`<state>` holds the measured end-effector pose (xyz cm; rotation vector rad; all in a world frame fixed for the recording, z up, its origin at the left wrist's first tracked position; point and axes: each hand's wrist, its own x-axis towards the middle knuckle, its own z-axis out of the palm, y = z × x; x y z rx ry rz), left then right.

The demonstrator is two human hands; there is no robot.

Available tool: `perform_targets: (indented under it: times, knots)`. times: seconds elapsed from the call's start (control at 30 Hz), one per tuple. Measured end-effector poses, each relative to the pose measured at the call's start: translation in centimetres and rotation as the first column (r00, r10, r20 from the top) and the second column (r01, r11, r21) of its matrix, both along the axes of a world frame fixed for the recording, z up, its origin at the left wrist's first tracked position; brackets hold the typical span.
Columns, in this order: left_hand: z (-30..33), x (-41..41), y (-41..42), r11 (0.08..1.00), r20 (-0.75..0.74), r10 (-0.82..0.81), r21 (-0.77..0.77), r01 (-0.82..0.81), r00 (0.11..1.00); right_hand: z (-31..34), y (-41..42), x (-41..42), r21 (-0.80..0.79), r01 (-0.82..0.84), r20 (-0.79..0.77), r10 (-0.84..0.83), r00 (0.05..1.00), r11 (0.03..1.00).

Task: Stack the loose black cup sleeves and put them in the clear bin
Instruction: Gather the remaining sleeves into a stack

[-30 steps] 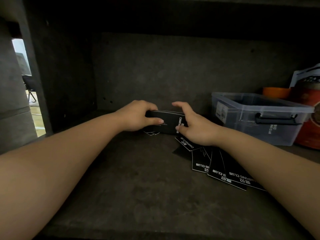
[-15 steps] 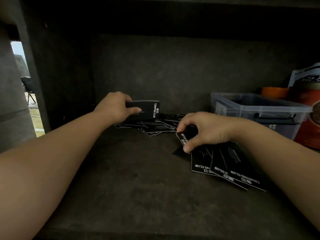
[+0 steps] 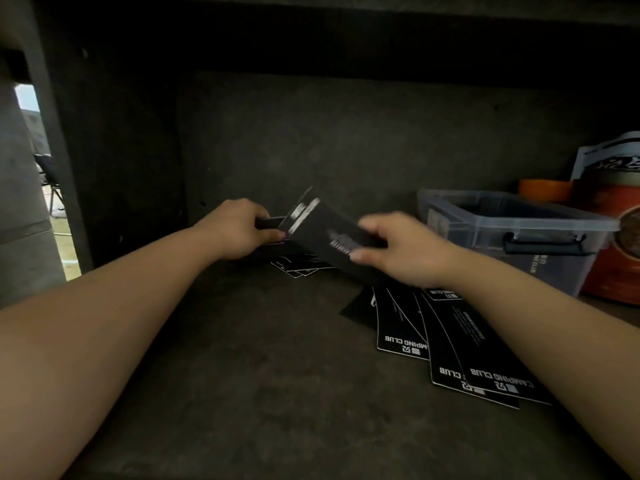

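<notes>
Sleeves lie fanned on a dark shelf near the bin at right. Left hand grips a stack; right hand pinches a blurred sleeve.

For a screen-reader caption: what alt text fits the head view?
Right hand lifts a black sleeve toward the stack gripped in the left hand. More sleeves lie on the shelf beside a clear bin.
</notes>
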<state>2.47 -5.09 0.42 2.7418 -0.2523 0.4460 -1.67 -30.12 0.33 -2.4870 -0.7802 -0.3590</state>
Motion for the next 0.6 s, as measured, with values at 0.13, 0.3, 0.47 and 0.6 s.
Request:
perform_targets:
  times: [0.13,0.3,0.47,0.6]
  knots:
    - [-0.1,0.3,0.5,0.999,-0.046,-0.041,-0.019,0.040,0.998,-0.4,-0.7,0.2,-0.129,0.083,-0.063,-0.091,0.994,0.988]
    - [-0.2,0.1,0.5,0.987,-0.029,-0.097,-0.130,0.092,0.995,-0.2,-1.2,0.4,-0.059,0.142,0.017,-0.141,0.990,0.988]
    - [0.0,-0.9,-1.1,0.941,0.034,-0.231,-0.247,0.232,0.972,-0.7,-1.0,0.8,-0.009,0.240,0.074,-0.239,0.968,0.971]
    - [0.3,-1.9,-2.5,0.933,-0.094,-0.348,-0.127,0.335,0.933,-0.9,-0.3,0.9,0.043,0.200,0.076,-0.203,0.976,0.979]
